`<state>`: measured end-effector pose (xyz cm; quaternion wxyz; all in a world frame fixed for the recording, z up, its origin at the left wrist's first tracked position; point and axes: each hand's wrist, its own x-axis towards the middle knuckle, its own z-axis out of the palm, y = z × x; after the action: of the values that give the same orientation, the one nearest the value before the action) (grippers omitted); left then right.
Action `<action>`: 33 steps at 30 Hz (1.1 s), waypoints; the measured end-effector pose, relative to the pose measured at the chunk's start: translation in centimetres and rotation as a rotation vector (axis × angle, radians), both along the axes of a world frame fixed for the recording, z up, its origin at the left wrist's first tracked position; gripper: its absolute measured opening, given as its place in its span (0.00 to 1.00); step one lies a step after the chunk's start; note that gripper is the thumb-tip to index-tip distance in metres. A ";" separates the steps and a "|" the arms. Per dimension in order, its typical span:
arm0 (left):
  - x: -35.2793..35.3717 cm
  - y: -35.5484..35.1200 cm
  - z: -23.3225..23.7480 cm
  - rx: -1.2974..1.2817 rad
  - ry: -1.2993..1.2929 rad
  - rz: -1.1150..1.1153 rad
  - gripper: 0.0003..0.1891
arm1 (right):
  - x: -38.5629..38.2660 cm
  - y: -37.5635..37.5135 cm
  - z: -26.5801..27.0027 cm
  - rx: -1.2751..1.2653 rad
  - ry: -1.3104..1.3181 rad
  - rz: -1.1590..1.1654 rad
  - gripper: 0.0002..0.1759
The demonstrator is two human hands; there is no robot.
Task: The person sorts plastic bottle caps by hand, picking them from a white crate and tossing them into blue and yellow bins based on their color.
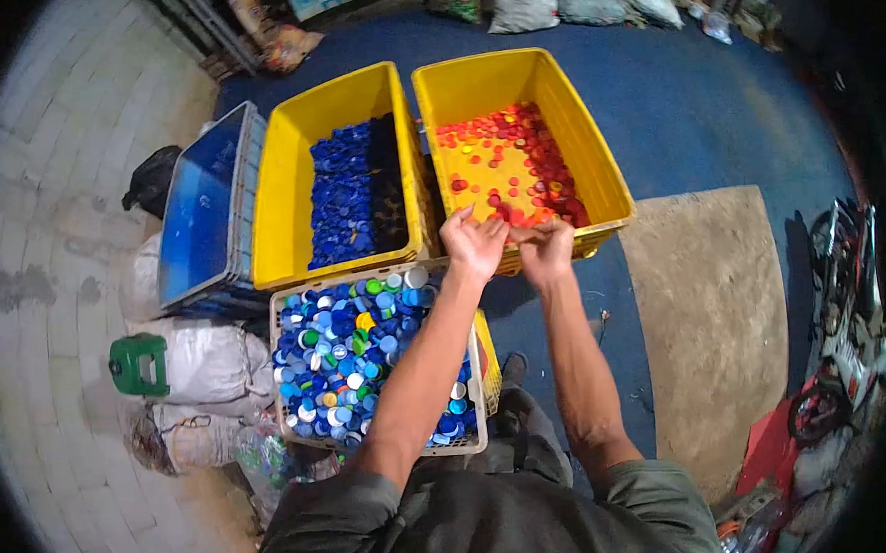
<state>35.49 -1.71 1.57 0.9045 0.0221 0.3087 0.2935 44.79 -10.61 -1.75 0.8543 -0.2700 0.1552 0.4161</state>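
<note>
My left hand point(474, 245) is at the near rim of the right yellow bin point(588, 139), its fingers curled inward. Close beside it, my right hand point(546, 251) has its fingers bent together, the fingertips almost meeting those of the left. I cannot tell what the fingers hold. Beyond them, red and orange bottle caps point(547, 166) lie scattered on the bin floor, thickest along its right side. Under my left forearm, a pale crate point(280, 385) is full of mixed caps point(342, 352), mostly blue, with white, green and some yellow ones.
A second yellow bin point(284, 200) with dark blue caps point(343, 192) adjoins on the left, then a blue bin point(199, 204). A green plastic container point(139, 365) rests by white sacks point(207, 364). A brown mat point(711, 333) covers floor at right, near piled clutter point(845, 305). Sacks point(524, 0) line the back.
</note>
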 end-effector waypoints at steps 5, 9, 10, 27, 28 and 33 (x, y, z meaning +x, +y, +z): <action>-4.9 3.0 2.4 0.175 -0.147 0.098 0.34 | 2.0 1.3 -1.8 0.300 -0.095 0.147 0.04; -12.2 4.4 2.9 0.328 -0.059 0.092 0.24 | -2.5 -0.2 1.4 0.023 -0.134 0.066 0.38; -14.1 4.2 2.7 0.380 0.005 0.088 0.22 | -3.8 -0.9 1.6 -0.004 -0.155 0.084 0.38; -29.2 -6.8 -1.7 0.606 0.581 -0.067 0.08 | -18.9 -3.5 2.0 -1.140 -1.903 0.255 0.11; -29.5 -7.0 -1.7 0.610 0.586 -0.070 0.08 | -19.4 -2.8 2.4 -1.180 -1.923 0.249 0.11; -30.3 -7.9 -1.9 0.600 0.603 -0.086 0.08 | -21.1 -0.1 2.6 -1.290 -1.976 0.303 0.16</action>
<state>5.21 -9.65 -0.30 0.7386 0.3820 0.4592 0.3126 23.69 -10.69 0.86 0.2523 -0.8696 -0.4233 -0.0304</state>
